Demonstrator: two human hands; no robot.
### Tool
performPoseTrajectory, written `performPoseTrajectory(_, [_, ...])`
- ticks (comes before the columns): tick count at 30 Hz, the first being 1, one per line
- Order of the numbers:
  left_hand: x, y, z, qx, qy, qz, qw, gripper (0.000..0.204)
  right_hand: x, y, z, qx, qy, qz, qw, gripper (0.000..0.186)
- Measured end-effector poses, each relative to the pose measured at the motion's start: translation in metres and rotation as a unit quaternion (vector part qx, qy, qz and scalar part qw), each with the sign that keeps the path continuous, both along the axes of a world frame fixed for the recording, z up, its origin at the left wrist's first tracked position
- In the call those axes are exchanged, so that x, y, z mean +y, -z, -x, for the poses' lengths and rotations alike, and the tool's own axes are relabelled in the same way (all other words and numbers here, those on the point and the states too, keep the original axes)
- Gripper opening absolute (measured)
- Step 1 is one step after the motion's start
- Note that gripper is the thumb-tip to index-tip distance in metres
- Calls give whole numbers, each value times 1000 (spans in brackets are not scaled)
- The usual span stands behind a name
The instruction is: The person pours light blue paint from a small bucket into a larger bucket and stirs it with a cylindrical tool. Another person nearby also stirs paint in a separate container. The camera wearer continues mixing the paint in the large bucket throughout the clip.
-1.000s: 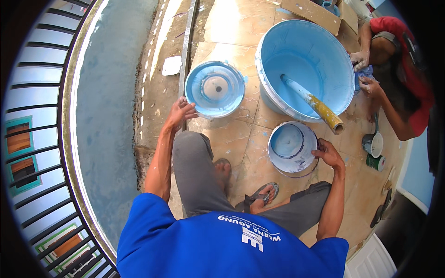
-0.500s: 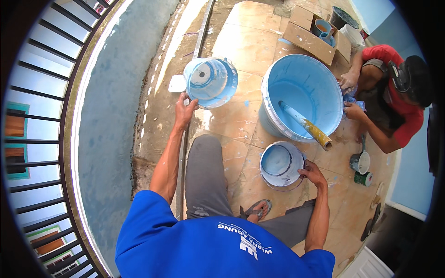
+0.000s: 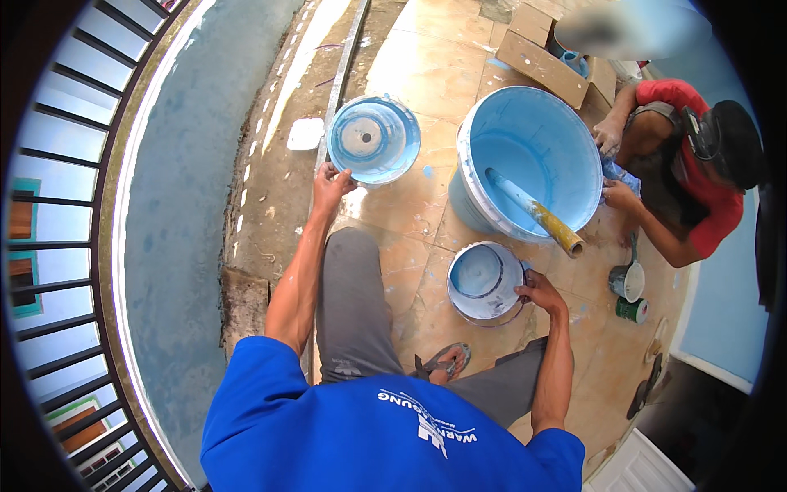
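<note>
By its near rim, my left hand (image 3: 334,185) holds a pale, blue-stained bucket (image 3: 393,154), its fingers closed on the edge. The bucket's inside, with a round mark at the bottom, faces up toward me. Lower and to the right, my right hand (image 3: 542,293) grips the right rim of a smaller paint pail (image 3: 497,302). The pail is smeared with blue and looks light blue at its bottom. Just beyond it stands a large bucket (image 3: 469,203), coated inside with light blue paint. A yellow-and-blue tube (image 3: 543,216) leans in it and sticks out over its near rim.
A person in red (image 3: 676,184) crouches at the right, hands on a blue crumpled thing (image 3: 620,175) beside the large bucket. Behind are a cardboard box (image 3: 541,67) and a blurred shape (image 3: 627,31). A ladle-like pot (image 3: 630,280) and green can (image 3: 633,309) stand right; a railing (image 3: 102,238) runs left.
The left bucket has tipped so its inside faces me more squarely, exposing more of the white piece beside it. The blurred shape has appeared at the upper right. My right hand keeps its grip.
</note>
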State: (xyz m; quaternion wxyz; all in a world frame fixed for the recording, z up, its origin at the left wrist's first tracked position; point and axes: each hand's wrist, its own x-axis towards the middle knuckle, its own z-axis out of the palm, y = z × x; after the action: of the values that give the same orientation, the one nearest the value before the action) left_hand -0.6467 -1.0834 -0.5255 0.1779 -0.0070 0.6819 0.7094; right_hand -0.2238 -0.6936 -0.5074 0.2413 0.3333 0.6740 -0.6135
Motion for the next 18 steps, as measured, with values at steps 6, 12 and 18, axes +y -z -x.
performPoseTrajectory(6, [20, 26, 17, -98, -8, -56, 994, 32, 10, 6, 2, -11, -3, -45, 999, 31])
performPoseTrajectory(12, [21, 42, 24, -130, -8, -100, 986, 26, 7, 2, 0, 5, 70, -42, 997, 31])
performPoseTrajectory(18, [14, 65, 34, -128, 7, -101, 987, 35, 7, -6, 0, 15, 55, -55, 997, 33])
